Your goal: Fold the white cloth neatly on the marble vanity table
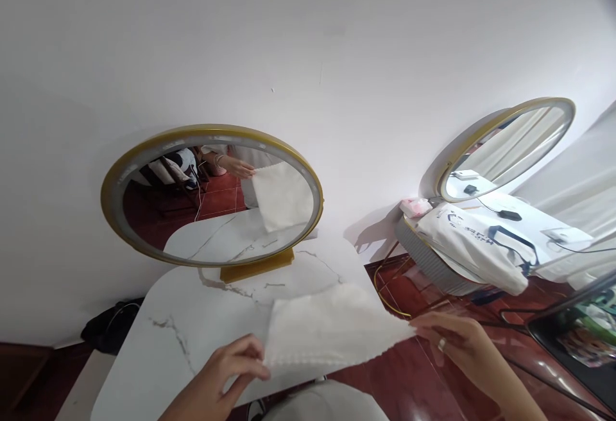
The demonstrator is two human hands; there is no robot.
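A thin white wipe [327, 325], like a soft tissue cloth with a finely toothed edge, is stretched between my two hands above the front of a white marbled table. My right hand [457, 344], with a ring on one finger, pinches its right corner. At the lower left corner, my left hand [235, 366] is closed with bent fingers on the wipe's edge. The round gold-rimmed mirror [216, 196] behind it reflects the wipe and one hand.
The marbled table [144, 331] holds the mirror on its gold base [257, 267]. To the right, a second table carries another round mirror [510, 145], a white cloth bag [471, 241] and a pink pack [415, 207]. A black bag [113, 326] lies at left, beyond the table.
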